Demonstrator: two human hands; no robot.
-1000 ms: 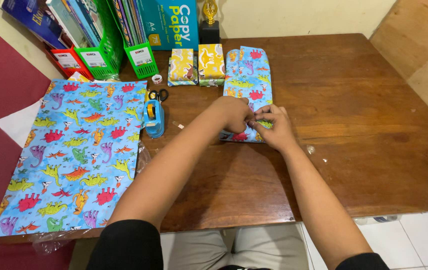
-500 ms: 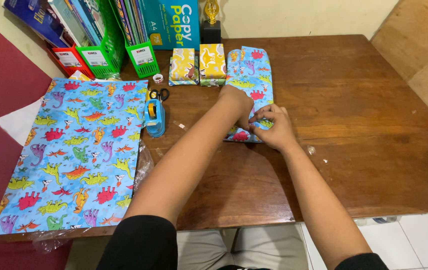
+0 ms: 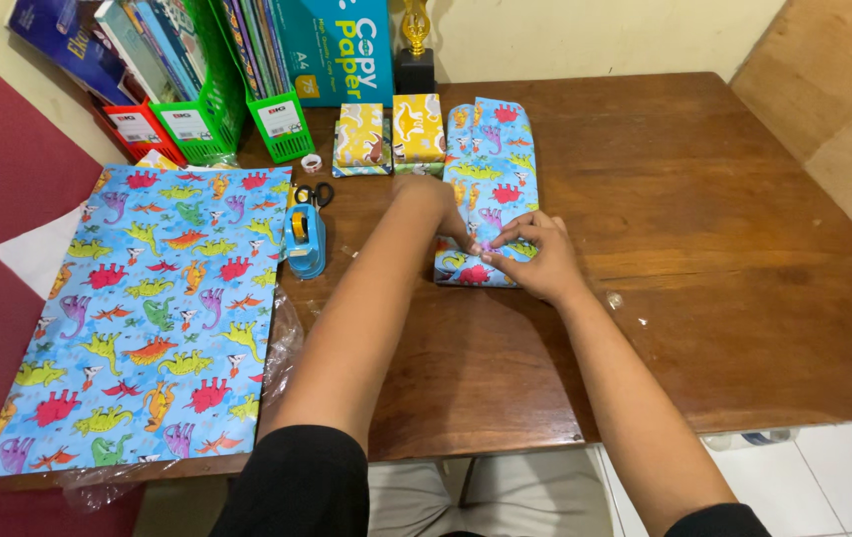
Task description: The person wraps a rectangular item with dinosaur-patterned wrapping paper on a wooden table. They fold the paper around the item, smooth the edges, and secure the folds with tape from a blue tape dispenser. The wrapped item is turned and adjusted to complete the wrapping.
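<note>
Brown wooden table [image 3: 704,229] fills most of the view, set against a pale wall with a dark red floor or mat to the left. Near the middle lies a long flat parcel wrapped in blue dinosaur-print paper [image 3: 491,169], its far end toward the wall and its near end under both hands. On that near end the left hand [image 3: 436,204] lies palm down, fingers curled low and pressing the paper. Just beside it the right hand [image 3: 535,254] bends over the same end, thumb and fingertips pinched close together on a fold of the wrapping (whether anything small sits between them cannot be told).

Left of the parcel stands a blue tape dispenser [image 3: 305,239], with black-handled scissors [image 3: 315,192] just beyond it. A large flat sheet of the same blue dinosaur paper [image 3: 148,308] covers the table's left side. Toward the wall sit two small boxes wrapped in yellow patterned paper [image 3: 391,134], side by side, touching the far end of the long parcel. Green plastic file holders full of books [image 3: 237,80] stand in the far left corner.
</note>
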